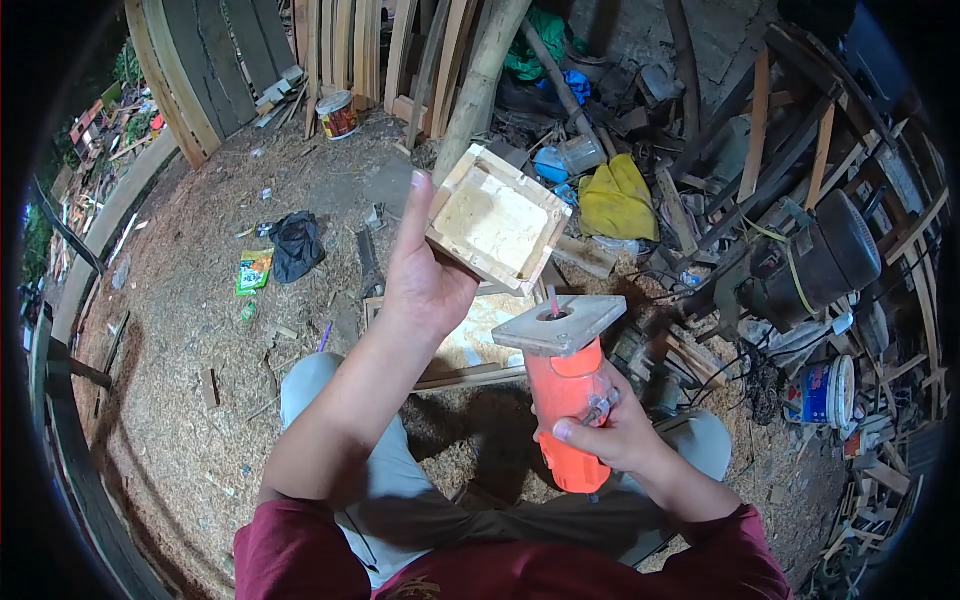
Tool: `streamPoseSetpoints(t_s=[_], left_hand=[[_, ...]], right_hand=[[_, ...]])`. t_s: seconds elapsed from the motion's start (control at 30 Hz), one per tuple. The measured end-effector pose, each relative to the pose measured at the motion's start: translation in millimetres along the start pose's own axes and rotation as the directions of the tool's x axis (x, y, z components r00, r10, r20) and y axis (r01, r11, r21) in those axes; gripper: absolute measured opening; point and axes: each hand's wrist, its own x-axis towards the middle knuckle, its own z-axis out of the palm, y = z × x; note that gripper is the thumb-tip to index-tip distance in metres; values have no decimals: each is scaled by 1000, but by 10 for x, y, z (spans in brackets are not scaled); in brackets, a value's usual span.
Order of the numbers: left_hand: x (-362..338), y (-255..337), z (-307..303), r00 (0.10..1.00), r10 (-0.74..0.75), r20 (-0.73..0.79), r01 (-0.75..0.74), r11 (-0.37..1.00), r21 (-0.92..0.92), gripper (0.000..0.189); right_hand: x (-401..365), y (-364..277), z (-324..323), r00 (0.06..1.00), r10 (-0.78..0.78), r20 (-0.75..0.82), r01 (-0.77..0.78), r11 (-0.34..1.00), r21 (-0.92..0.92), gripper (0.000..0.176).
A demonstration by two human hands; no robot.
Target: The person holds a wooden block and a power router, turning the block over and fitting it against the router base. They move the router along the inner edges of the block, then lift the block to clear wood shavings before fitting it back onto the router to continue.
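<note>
My left hand (437,290) grips a small square wooden box (498,222) by its left side, the thumb pointing up. The box is tilted, so its hollow, pale inside faces me. In my right hand (618,432) is an orange trim router (566,385), its fingers wrapped around the body. The router is held with its square base plate (590,318) upward and a bit sticking out of the middle hole. Box and router are close together, with a small gap between the bit and the lower right corner of the box. Behind them, a wooden frame or work surface (470,378) is partly hidden.
Sawdust covers the ground. A black plastic bag (296,246) and a green packet (254,272) lie left. Planks (335,50) lean at the back near a paint can (337,116). Right are a yellow cloth (618,200), a bucket (822,392), a motor-like machine (825,260) and scrap wood.
</note>
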Motion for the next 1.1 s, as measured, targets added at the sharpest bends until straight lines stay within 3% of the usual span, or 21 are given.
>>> streamPoseSetpoints(t_s=[0.13, 0.23, 0.33, 0.43, 0.53, 0.63, 0.73, 0.83, 1.1], left_hand=[[24, 33, -13, 999, 30, 13, -32, 988, 154, 53], [53, 65, -83, 997, 13, 80, -22, 993, 112, 50], [56, 30, -76, 1000, 18, 25, -20, 997, 75, 51], [101, 8, -155, 993, -25, 114, 33, 997, -63, 50], [50, -17, -119, 993, -74, 87, 75, 997, -14, 50], [124, -47, -167, 994, -102, -43, 100, 994, -54, 51], [105, -99, -138, 998, -10, -56, 18, 990, 138, 51], [113, -79, -221, 998, -59, 33, 55, 992, 113, 58], [142, -84, -281, 997, -77, 14, 73, 983, 168, 58]], right_hand=[[-1, 9, -6, 1000, 4, -16, -4, 999, 36, 72], [-18, 12, -35, 1000, 24, 8, -24, 995, 99, 76], [-17, -41, -23, 1000, 26, -14, -25, 994, 107, 74], [-20, -54, -17, 999, 30, -30, -26, 990, 138, 73], [-17, -20, -29, 999, 0, -35, 4, 992, 124, 71], [-25, -22, -44, 999, 5, -43, -1, 996, 90, 70], [-27, -38, -59, 999, 28, -44, -24, 995, 97, 68], [-30, -61, -49, 998, 39, -57, -31, 991, 127, 67], [-18, -19, -78, 996, -20, -87, 28, 996, 83, 68]])
